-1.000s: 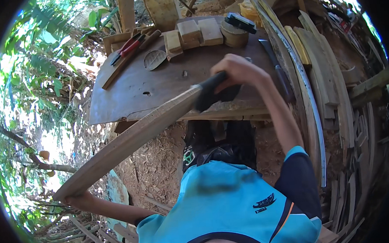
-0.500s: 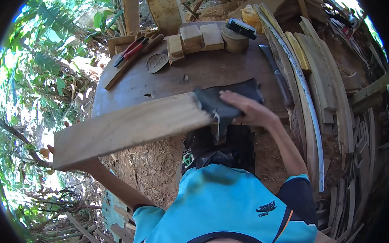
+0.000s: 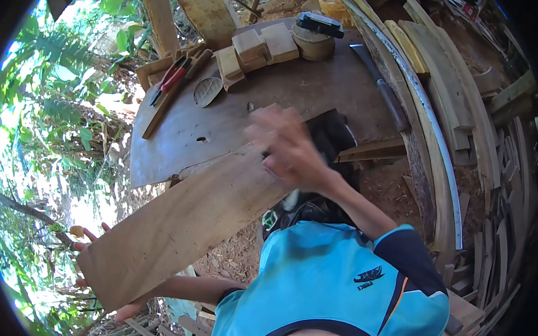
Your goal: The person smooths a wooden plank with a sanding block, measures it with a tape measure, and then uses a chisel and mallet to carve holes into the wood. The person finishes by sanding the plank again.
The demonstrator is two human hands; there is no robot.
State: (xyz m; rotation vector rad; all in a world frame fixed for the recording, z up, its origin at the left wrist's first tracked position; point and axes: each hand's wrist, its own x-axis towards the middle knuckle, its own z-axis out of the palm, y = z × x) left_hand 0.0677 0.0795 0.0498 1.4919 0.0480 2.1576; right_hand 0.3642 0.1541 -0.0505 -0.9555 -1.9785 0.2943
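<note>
Board [image 3: 184,223] slants at bench's [image 3: 166,151] near left side. Left hand [image 3: 130,310] beneath its left end, fingers spread; right hand [image 3: 289,144] blurred, half-curled over right end beside dark cloth [image 3: 330,132], grip unclear. Work seems mid-course; remainder can't tell.

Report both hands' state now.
Left hand: open, spread under one end of the plank.
Right hand: blurred over the other end, beside dark cloth; grip cannot be told.
</note>
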